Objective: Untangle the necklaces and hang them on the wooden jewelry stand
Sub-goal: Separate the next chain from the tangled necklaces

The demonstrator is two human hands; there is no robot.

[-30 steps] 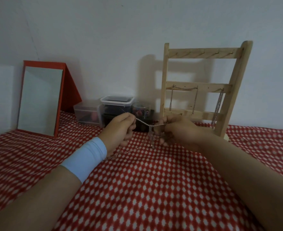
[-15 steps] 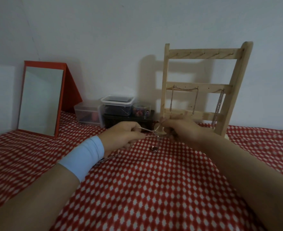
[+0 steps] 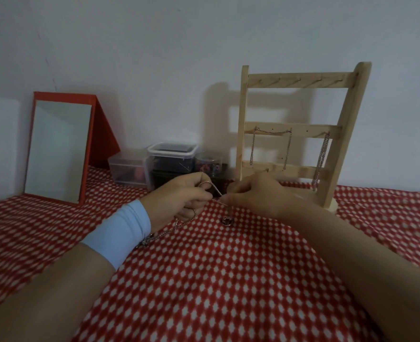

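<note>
A thin silver necklace chain [image 3: 213,190] runs between both hands just above the red checked cloth. My left hand [image 3: 184,196], with a light blue wristband, grips the chain, which loops over its fingers and trails down past the wrist [image 3: 154,236]. My right hand [image 3: 255,196] pinches the same chain close to the left hand. A small round pendant [image 3: 226,220] lies on the cloth below them. The wooden jewelry stand [image 3: 300,129] rises behind my right hand; two silver chains [image 3: 271,144] [image 3: 321,159] hang from its middle bar.
A red-framed mirror [image 3: 60,149] leans at the back left. Clear plastic boxes [image 3: 127,169] [image 3: 171,156] and a small jar [image 3: 209,164] sit against the wall, left of the stand. The red and white cloth [image 3: 216,280] covers the surface.
Both hands have come closer together and lowered toward the cloth. The pendant that hung from the chain between them now lies on the cloth.
</note>
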